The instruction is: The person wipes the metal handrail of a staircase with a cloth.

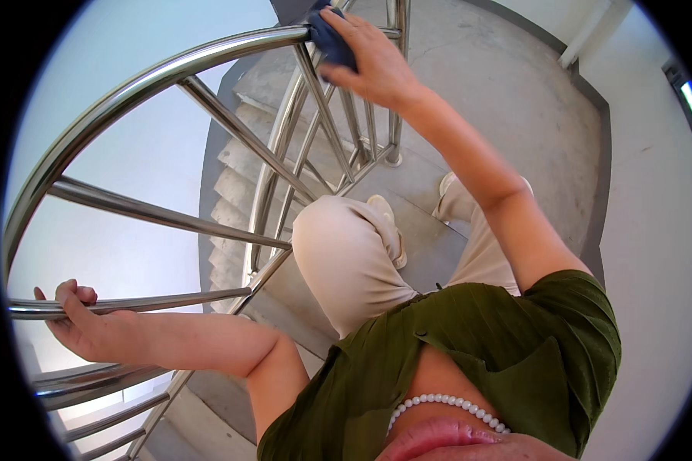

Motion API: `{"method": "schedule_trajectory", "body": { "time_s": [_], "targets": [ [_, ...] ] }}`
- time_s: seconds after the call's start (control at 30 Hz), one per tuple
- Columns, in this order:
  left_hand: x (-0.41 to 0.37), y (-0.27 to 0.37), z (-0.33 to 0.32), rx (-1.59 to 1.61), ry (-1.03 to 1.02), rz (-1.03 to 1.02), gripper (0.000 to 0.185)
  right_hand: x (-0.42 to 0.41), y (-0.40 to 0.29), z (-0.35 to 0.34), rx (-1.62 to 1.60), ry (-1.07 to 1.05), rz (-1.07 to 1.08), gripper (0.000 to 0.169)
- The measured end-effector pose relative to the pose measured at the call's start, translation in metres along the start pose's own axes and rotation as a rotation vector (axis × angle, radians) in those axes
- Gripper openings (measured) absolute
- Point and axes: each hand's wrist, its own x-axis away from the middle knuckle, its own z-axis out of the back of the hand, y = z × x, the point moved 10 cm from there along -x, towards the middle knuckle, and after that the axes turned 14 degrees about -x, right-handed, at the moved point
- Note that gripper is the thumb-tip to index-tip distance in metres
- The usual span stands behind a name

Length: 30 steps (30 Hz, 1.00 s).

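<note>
My right hand (375, 63) presses a dark blue cloth (331, 40) against the polished metal handrail (167, 72), where its curve runs toward the top of the view. The palm and part of the fingers cover some of the cloth. At the far left, my left hand (86, 328) is curled around a metal baluster (179, 301) below the rail. Other shiny balusters (167, 211) slant from the handrail down to the bottom rail (271, 265).
Concrete steps (228, 190) descend beyond the railing. My bent leg (346, 253) in light trousers is close to the balusters. A concrete landing (513, 86) lies ahead, bordered by a white wall (646, 230). An upright railing post (401, 86) stands at the landing's edge.
</note>
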Motion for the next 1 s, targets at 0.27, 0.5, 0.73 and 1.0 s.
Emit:
{"method": "schedule_trajectory", "body": {
  "time_s": [0.27, 0.5, 0.73, 1.0],
  "targets": [
    [0.001, 0.001, 0.0, 0.028, -0.025, -0.016, 0.034, -0.02, 0.036, -0.033, 0.002, -0.254, 0.112, 0.062],
    [0.001, -0.002, 0.0, 0.051, -0.04, -0.03, 0.036, -0.035, 0.083, -0.067, -0.318, -0.469, -0.257, 0.035],
    [-0.005, -0.009, -0.002, 0.071, -0.068, -0.027, 0.035, -0.029, 0.1, -0.097, -0.674, -1.141, -0.836, 0.032],
    [-0.004, -0.008, 0.003, 0.03, -0.052, -0.027, 0.037, -0.04, 0.061, -0.068, -0.395, -0.678, -0.484, 0.027]
  ]
}}
